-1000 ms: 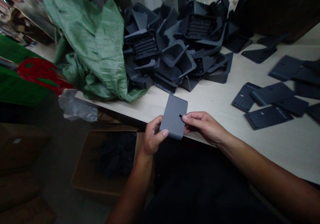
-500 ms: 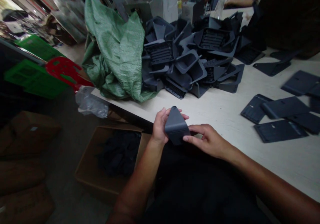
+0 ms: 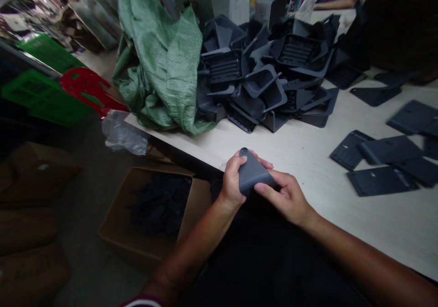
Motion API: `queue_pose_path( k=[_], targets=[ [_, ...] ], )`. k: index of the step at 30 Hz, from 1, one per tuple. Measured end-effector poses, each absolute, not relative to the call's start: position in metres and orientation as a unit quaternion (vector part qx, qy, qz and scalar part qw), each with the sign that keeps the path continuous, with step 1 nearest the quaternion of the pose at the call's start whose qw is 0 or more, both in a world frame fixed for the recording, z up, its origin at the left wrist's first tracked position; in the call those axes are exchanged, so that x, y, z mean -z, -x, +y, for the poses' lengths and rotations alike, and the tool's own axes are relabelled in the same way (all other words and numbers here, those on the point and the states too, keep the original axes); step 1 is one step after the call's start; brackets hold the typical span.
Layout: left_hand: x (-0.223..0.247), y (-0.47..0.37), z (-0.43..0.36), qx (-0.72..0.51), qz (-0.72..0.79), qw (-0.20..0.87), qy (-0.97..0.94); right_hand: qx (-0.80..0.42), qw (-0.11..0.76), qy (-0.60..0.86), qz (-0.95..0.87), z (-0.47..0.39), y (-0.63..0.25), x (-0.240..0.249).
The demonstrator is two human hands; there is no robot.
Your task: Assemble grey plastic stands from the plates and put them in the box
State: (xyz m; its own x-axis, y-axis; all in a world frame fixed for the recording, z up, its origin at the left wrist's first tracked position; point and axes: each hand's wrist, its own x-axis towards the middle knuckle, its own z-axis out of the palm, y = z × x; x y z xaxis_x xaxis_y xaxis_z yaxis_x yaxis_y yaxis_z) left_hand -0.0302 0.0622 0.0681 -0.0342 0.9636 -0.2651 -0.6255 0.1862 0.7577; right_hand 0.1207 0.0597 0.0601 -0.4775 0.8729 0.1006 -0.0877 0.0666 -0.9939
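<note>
Grey bracket (image 3: 255, 174) sits between both hands, at the near edge of the table in this view, in front of the person's dark clothing. The pale table (image 3: 308, 154) spreads across the middle and right. Toward its far side rises a jumbled pile of dark grey parts (image 3: 255, 92), some showing ribbed faces. A crumpled green sack (image 3: 164, 74) leans against the left of that pile. Below the near edge, to the left of the person, stands an open cardboard carton (image 3: 114, 215) with dark pieces inside, too dim to make out. Several loose flat parts (image 3: 381, 181) lie overlapping on the right of the table. Beyond the left corner is a red slotted seat (image 3: 80, 85), with a clear plastic bag (image 3: 125, 133) hanging just below it. The left grip (image 3: 232, 181) is closed around the bracket's left side, thumb on the upper face, fingertips showing past the far edge. The right grip (image 3: 290, 200) pinches the right side, thumb on the near bend. Smallest is the round hole (image 3: 243, 152) at the bracket's tip, beside the left thumb.
</note>
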Motion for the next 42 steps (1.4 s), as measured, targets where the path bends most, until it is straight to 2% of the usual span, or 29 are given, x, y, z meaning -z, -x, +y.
queue_pose_path(
  k=[5,11,17,24,33,38,42],
  targets=[
    [-0.062,0.029,0.065,-0.572,0.350,0.727,-0.147,-0.651,0.379,0.339,-0.564,0.062,-0.119,-0.059],
    [-0.062,0.023,0.061,-0.619,0.385,0.655,-0.199,-0.586,0.407,0.367,-0.596,0.056,-0.116,-0.063],
    [-0.064,0.025,0.057,-0.612,0.397,0.647,-0.221,-0.561,0.412,0.387,-0.604,0.052,-0.116,-0.067],
    [-0.066,0.022,0.061,-0.629,0.398,0.645,-0.170,-0.605,0.348,0.371,-0.612,0.067,-0.119,-0.071],
    [-0.068,0.049,0.061,-0.646,0.378,0.647,-0.144,-0.569,0.313,0.340,-0.680,0.076,-0.142,-0.054],
    [-0.048,0.066,0.054,-0.615,0.420,0.661,-0.088,-0.509,0.325,0.329,-0.726,0.075,-0.135,-0.053],
    [-0.030,0.086,0.030,-0.579,0.460,0.673,-0.010,-0.548,0.241,0.298,-0.744,0.072,-0.125,-0.052]
  ],
)
